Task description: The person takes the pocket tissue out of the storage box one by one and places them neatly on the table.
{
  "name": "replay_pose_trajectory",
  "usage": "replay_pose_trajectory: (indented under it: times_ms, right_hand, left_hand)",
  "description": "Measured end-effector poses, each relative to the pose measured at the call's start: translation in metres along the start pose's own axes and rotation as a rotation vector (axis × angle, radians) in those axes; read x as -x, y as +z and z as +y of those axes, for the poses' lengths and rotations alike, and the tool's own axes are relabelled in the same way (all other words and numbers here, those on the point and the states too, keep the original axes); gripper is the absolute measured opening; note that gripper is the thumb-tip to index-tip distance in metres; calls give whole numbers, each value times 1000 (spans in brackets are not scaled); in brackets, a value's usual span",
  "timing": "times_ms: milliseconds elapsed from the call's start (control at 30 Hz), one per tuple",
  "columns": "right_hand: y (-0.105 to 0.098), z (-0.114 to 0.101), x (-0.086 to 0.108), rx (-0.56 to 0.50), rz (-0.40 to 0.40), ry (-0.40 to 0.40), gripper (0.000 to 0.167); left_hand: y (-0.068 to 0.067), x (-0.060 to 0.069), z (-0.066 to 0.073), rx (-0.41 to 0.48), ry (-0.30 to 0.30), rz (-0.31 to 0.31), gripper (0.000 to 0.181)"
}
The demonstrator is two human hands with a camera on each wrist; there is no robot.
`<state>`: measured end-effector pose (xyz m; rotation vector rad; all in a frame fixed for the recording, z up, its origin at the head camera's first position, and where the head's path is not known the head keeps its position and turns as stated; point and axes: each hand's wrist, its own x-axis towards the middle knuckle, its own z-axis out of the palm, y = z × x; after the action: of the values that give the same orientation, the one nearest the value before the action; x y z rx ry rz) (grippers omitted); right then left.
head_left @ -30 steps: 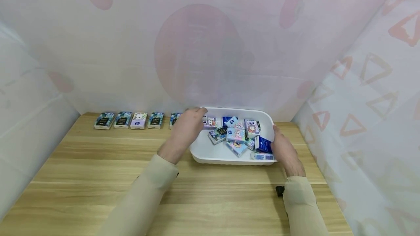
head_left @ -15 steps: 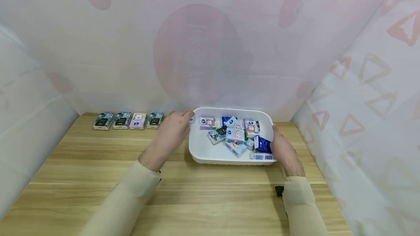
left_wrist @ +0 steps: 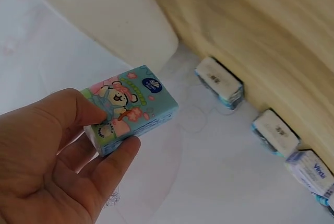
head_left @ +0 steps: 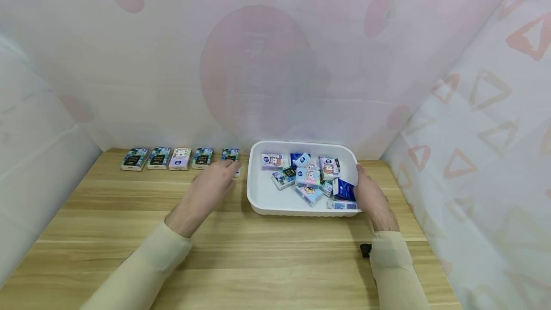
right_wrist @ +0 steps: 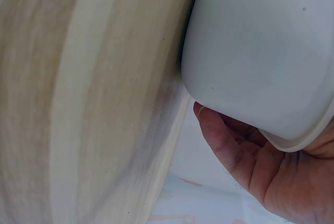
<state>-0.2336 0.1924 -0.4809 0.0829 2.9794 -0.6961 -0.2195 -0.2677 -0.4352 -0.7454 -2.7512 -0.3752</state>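
The left hand (head_left: 208, 193) has come away from over the edge of the white tray (head_left: 292, 213) and is now to the left of it, above the tabletop (head_left: 258, 262). It pinches a blue tissue pack (left_wrist: 138, 101) with a bear on it between its thumb and fingers. Half a second ago this hand covered most of the end pack (head_left: 230, 153). Now that pack shows just past the fingertips. Four more packs (head_left: 180, 159) sit in a row past the hand and to its left, in the same spots as before. The right hand (head_left: 373, 200) has not moved. It grips the right side of the tray, with its fingers bent under the rim. The loose packs (head_left: 308, 176) in the tray, between the two hands, look the same too.

From above, the left hand hides nearly all of the blue pack. The right thumb is hard to see. A small black thing (head_left: 365, 250) by the right sleeve (head_left: 393, 257) is partly hidden, and I can't tell what it is.
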Motion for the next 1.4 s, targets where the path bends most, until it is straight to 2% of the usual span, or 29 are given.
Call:
replay_pose_trajectory:
  times_ms: [333, 633, 933, 1267, 1400]
  right_hand:
    - [0, -1, 0, 17, 21, -6, 76]
    - [0, 0, 0, 27, 20, -18, 77]
    - [0, 0, 1, 22, 17, -8, 77]
    - [-2, -3, 1, 29, 5, 14, 77]
    - [-1, -3, 0, 30, 8, 13, 77]
  left_hand:
    - [13, 9, -11, -60, 51, -55, 34]
    - [21, 15, -16, -55, 12, -185, 29]
    - [26, 16, -17, -119, 15, -209, 30]
    - [31, 16, -21, -184, -27, -291, 26]
    - [33, 17, -22, -190, -18, -286, 22]
